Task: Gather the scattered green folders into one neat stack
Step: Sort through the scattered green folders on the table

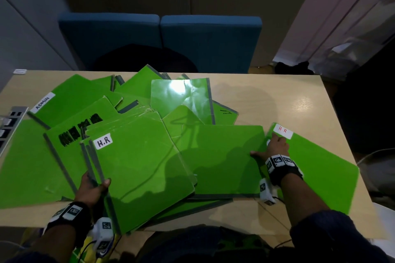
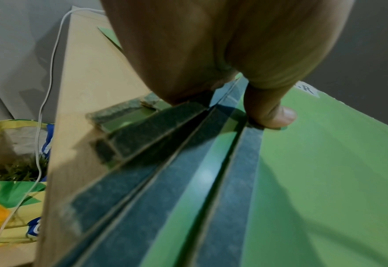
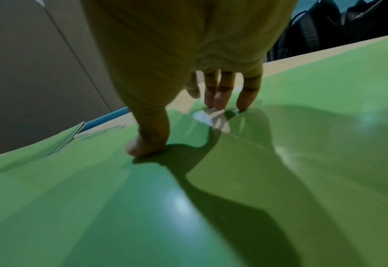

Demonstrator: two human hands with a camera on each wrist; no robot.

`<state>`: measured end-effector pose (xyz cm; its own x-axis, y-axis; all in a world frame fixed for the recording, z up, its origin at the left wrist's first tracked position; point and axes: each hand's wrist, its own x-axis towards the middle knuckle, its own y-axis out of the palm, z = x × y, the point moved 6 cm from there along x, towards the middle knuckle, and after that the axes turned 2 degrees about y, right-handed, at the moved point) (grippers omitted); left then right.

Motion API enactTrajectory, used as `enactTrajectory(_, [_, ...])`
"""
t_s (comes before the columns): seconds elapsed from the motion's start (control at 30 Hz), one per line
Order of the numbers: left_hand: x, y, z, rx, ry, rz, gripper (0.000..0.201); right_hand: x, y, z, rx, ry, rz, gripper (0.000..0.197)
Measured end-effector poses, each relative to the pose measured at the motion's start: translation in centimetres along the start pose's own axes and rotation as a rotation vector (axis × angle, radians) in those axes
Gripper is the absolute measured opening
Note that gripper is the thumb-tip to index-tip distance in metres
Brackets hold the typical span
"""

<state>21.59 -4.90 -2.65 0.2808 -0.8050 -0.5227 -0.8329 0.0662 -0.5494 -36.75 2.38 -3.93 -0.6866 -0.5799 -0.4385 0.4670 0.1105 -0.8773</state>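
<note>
Several green folders (image 1: 136, 104) lie scattered and overlapping across the beige table (image 1: 277, 100). My left hand (image 1: 94, 186) grips the grey spine edges of a small bundle topped by a folder labelled H.R (image 1: 145, 168), thumb on top (image 2: 272, 115), fingers hidden underneath. My right hand (image 1: 274, 148) rests with spread, straight fingers (image 3: 220, 94) on a separate green folder with a red H.R label (image 1: 320, 168) at the right, thumb (image 3: 149, 142) touching the neighbouring plain folder (image 1: 222, 156).
Two blue chairs (image 1: 160, 38) stand behind the table. A grey socket strip (image 1: 8, 126) sits at the left edge. A folder marked ADMIN (image 1: 70, 98) lies far left. A yellow bag (image 2: 8, 180) and white cable (image 2: 42, 108) hang beside the near-left corner.
</note>
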Motion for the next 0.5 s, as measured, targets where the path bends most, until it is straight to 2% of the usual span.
enactTrajectory(0.13, [-0.2,0.1,0.1,-0.010,-0.020,0.006,0.057,-0.3,1.0,0.6,0.351,0.165,0.061,0.099])
enactTrajectory(0.27, [0.1,-0.1,0.4,-0.003,-0.034,0.004,0.059,-1.6,1.8,1.1,0.598,0.193,0.210,0.047])
enactTrajectory(0.3, [0.3,-0.1,0.5,0.001,-0.032,0.002,0.059,-1.8,1.3,0.9,0.686,0.199,0.215,0.041])
enactTrajectory(0.37, [0.3,0.0,0.5,-0.007,-0.028,0.003,0.056,-1.8,-0.5,0.3,0.810,0.176,0.140,0.058])
enactTrajectory(0.5, [0.5,0.0,0.8,-0.006,-0.030,0.015,0.056,-0.3,-5.3,-5.2,0.903,0.132,-0.144,0.057])
